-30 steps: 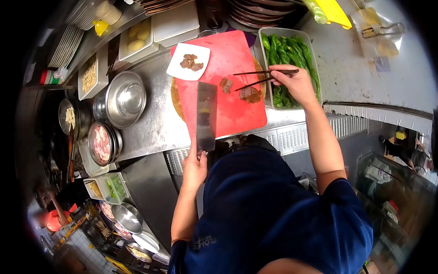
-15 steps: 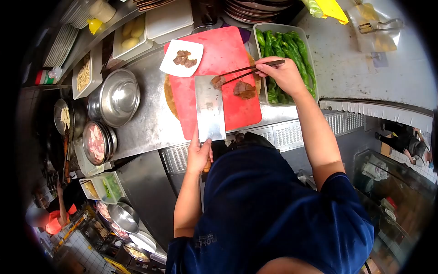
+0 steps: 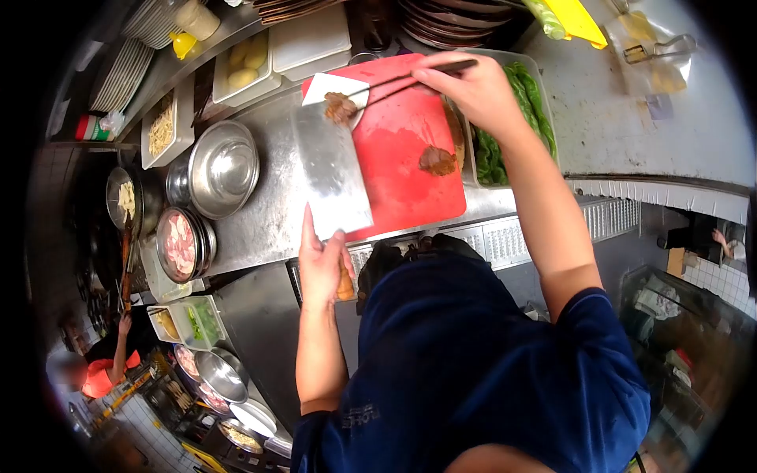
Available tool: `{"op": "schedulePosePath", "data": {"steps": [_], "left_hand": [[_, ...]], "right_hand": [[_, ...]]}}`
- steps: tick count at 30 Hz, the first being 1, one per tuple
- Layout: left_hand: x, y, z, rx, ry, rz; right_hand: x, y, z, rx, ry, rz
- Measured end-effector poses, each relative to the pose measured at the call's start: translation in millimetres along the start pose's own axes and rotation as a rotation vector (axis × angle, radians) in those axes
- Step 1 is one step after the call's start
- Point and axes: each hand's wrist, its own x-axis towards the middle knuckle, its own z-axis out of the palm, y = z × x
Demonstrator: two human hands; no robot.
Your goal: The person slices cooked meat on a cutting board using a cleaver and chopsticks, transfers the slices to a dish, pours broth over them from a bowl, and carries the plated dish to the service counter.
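Observation:
In the head view, my left hand (image 3: 319, 272) is closed around the wooden handle of a cleaver (image 3: 331, 177). Its broad blade lies flat-side up across the left edge of the red cutting board (image 3: 406, 185), with the far end over the white plate (image 3: 359, 96). Sliced brown meat (image 3: 340, 108) sits at that far end, by the tips of dark chopsticks (image 3: 392, 85). My right hand (image 3: 477, 87) grips the chopsticks. Another chunk of meat (image 3: 438, 161) rests on the board. The cleaver and meat hide much of the plate.
A tub of green peppers (image 3: 497, 162) stands right of the board. Metal bowls (image 3: 225, 169) and a bowl of raw pink meat (image 3: 180, 244) are on the left. Lidded tubs (image 3: 310, 39) line the back. A person in an orange top (image 3: 98, 380) is at far left.
The cleaver has moved left and away from me, carrying sliced meat from the board to over the white plate. The chopsticks have followed it. The other meat chunk stays on the board.

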Motion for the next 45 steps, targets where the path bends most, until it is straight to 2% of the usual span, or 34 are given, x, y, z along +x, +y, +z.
{"op": "schedulePosePath", "data": {"steps": [1, 3, 4, 6, 7, 8, 9, 12, 13, 16, 17, 18, 22, 24, 28, 33, 35, 39, 42, 43, 45], "left_hand": [[6.4, 4.8, 1.7, -0.002, 0.009, 0.045], [16.3, 25.8, 6.1, 0.312, 0.036, 0.092], [28.3, 23.2, 5.9, 0.570, 0.084, 0.235], [34.2, 26.9, 6.1, 0.989, 0.126, 0.392], [34.8, 22.5, 3.5, 0.999, 0.149, 0.464], [34.0, 14.9, -0.6, 1.011, 0.169, 0.538], [31.3, 9.8, -3.1, 1.021, 0.188, 0.612], [9.8, 2.7, -4.1, 0.915, 0.122, 0.453], [5.1, -3.6, -3.7, 0.845, 0.079, 0.481], [-1.8, -10.7, 6.0, 0.936, -0.072, 0.338], [-3.2, -6.7, 13.1, 1.036, -0.110, 0.232], [0.1, -9.1, 17.4, 1.016, -0.146, 0.266], [3.3, -14.3, 28.4, 1.010, -0.183, 0.266], [7.3, -12.5, 30.6, 1.006, -0.174, 0.271], [12.8, -6.6, 20.7, 0.999, -0.124, 0.229], [14.0, -8.8, 1.4, 0.993, -0.080, 0.259], [13.7, -9.7, -1.4, 0.982, -0.094, 0.313], [12.6, -5.9, 2.6, 1.031, -0.119, 0.246], [14.5, -7.0, 8.3, 1.052, -0.133, 0.207], [13.9, -4.7, 10.3, 1.066, -0.141, 0.200], [13.6, -4.4, 11.0, 1.104, -0.152, 0.224]], "right_hand": [[4.7, 3.8, 6.2, 0.016, 0.006, -0.004], [4.0, 1.1, 13.0, 0.038, 0.023, 0.016], [-3.1, -0.4, 10.8, 0.027, 0.051, 0.048], [-21.5, -0.1, -1.5, 0.006, 0.103, 0.112], [-33.1, 5.7, -14.0, 0.009, 0.115, 0.119], [-49.9, 6.6, -27.6, 0.181, 0.145, 0.194], [-67.0, 3.4, -40.3, 0.224, 0.192, 0.226], [-116.0, 26.8, -71.4, 0.165, 0.323, 0.367], [-129.4, 36.1, -73.7, 0.167, 0.319, 0.399], [-156.2, 60.6, -62.7, 0.186, 0.314, 0.487], [-161.0, 68.7, -57.9, 0.189, 0.336, 0.475], [-163.4, 72.7, -52.2, 0.193, 0.357, 0.463], [-168.5, 72.4, -23.5, 0.121, 0.323, 0.259], [-163.7, 69.9, -9.6, -0.184, 0.263, -0.013], [-153.3, 71.2, 10.9, -0.358, 0.080, -0.361], [-169.0, 66.0, 4.7, -0.537, -0.074, -0.530], [-177.7, 58.1, -3.1, -0.490, -0.064, -0.477], [-200.0, 52.7, -9.4, -0.408, 0.076, -0.312], [-214.2, 51.7, 5.3, -0.237, 0.348, -0.079], [-218.0, 51.8, 12.8, -0.039, 0.417, 0.100], [-213.2, 51.6, 24.1, 0.236, 0.518, 0.290]]}}
